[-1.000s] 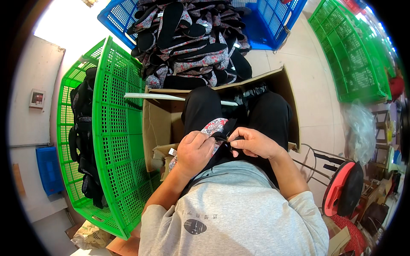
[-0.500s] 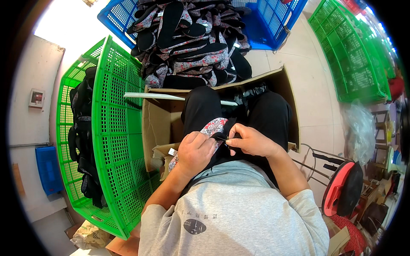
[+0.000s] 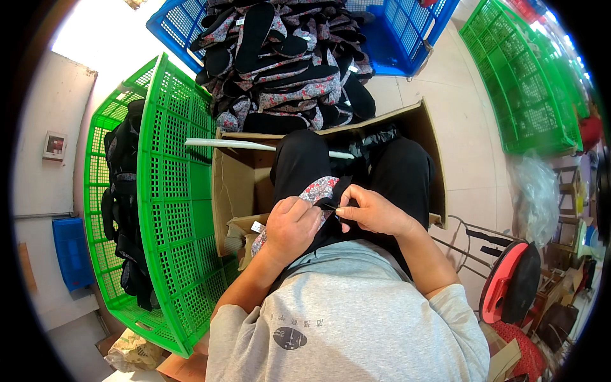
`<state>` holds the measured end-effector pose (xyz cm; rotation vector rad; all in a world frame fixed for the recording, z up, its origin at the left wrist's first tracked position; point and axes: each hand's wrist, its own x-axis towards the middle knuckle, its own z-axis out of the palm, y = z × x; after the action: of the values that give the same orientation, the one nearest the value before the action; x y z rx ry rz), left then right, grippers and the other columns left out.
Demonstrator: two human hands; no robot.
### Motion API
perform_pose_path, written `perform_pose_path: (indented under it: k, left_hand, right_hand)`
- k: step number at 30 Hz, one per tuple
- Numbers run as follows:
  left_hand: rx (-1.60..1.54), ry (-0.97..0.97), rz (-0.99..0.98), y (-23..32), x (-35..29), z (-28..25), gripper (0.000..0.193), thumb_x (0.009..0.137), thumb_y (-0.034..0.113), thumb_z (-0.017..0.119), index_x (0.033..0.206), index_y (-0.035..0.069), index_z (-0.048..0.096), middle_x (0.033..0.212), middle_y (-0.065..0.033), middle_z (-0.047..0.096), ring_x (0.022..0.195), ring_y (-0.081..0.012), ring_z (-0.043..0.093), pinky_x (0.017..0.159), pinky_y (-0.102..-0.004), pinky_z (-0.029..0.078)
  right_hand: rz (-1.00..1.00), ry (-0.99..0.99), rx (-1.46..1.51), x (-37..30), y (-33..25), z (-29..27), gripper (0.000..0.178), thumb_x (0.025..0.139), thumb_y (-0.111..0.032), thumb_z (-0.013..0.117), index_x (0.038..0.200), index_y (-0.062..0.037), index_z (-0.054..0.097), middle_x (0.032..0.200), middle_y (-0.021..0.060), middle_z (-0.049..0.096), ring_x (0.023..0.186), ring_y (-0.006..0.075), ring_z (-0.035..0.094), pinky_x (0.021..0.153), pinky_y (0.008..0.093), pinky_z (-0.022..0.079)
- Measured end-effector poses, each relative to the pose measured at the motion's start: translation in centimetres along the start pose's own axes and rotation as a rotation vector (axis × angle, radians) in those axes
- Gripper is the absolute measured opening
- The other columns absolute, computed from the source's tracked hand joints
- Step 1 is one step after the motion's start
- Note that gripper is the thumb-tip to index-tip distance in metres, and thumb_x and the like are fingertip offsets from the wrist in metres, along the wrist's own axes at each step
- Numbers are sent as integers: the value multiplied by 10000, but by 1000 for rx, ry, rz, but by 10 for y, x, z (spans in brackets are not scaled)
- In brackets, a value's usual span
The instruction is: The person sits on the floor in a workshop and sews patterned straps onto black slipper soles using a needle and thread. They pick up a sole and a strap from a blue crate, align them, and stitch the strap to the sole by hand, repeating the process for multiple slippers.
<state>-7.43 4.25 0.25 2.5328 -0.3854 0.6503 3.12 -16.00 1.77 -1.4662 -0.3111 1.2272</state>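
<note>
Left hand (image 3: 293,223) clasping floral slipper (image 3: 321,188), long axis forward-right, right hand (image 3: 377,212) pinching something thin (image 3: 331,208)

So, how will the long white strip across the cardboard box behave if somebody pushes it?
The white strip is probably stiff: it runs nearly straight. Being slim, it looks light. It might slide, as one end juts past the cardboard box.

This looked like a workshop: beyond the cardboard box (image 3: 237,184) lay a heap of matching floral-and-black, slipper-shaped pieces (image 3: 289,70) by a blue crate (image 3: 394,54); left of the box stood a green crate (image 3: 175,210) holding dark pieces (image 3: 123,165), right another green crate (image 3: 522,83).
</note>
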Motion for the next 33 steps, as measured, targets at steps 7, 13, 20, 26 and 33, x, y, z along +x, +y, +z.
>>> perform_pose_path:
  k: [7, 13, 20, 26, 33]
  left_hand:
    - [-120, 61, -65, -1, 7, -5, 145, 677, -33, 744, 783, 45, 684, 778, -61, 636, 731, -243, 623, 675, -349, 506]
    - [-334, 125, -285, -14, 33, -21, 135, 716, -32, 755, 789, 48, 673, 759, -74, 647, 712, -241, 636, 653, -336, 494]
    - [-364, -30, -208, -29, 81, -8, 52, 799, 28, 709, 849, 34, 694, 784, -94, 662, 750, -280, 643, 695, -364, 508]
    - [-306, -414, -239, -40, 93, 1, 177, 828, 124, 708, 980, 39, 745, 908, -116, 708, 879, -281, 661, 794, -364, 515]
    - [-462, -682, -304, -46, 75, -5, 102, 774, 112, 748, 845, 47, 713, 837, -78, 619, 858, -249, 591, 762, -374, 493]
  right_hand:
    - [31, -82, 7, -5, 4, -4, 166, 985, -156, 616, 1052, -70, 490, 768, 35, 656, 462, 18, 375, 400, 192, 277]
    - [-122, -137, 242, -13, 40, -5, 261, 998, -198, 612, 1186, -54, 503, 899, 40, 668, 594, 42, 477, 519, 197, 391]
    - [-168, 116, 597, -3, 82, 13, 208, 976, -138, 642, 1153, -99, 541, 816, 15, 628, 537, 10, 390, 463, 178, 293]
    - [-75, 210, 740, 3, 68, 19, 184, 986, -115, 606, 1168, -123, 579, 754, 19, 612, 455, 9, 321, 408, 175, 214]
    - [-120, 210, 742, 6, 68, 18, 212, 982, -121, 608, 1190, -128, 572, 777, 24, 620, 471, 10, 340, 414, 174, 223]
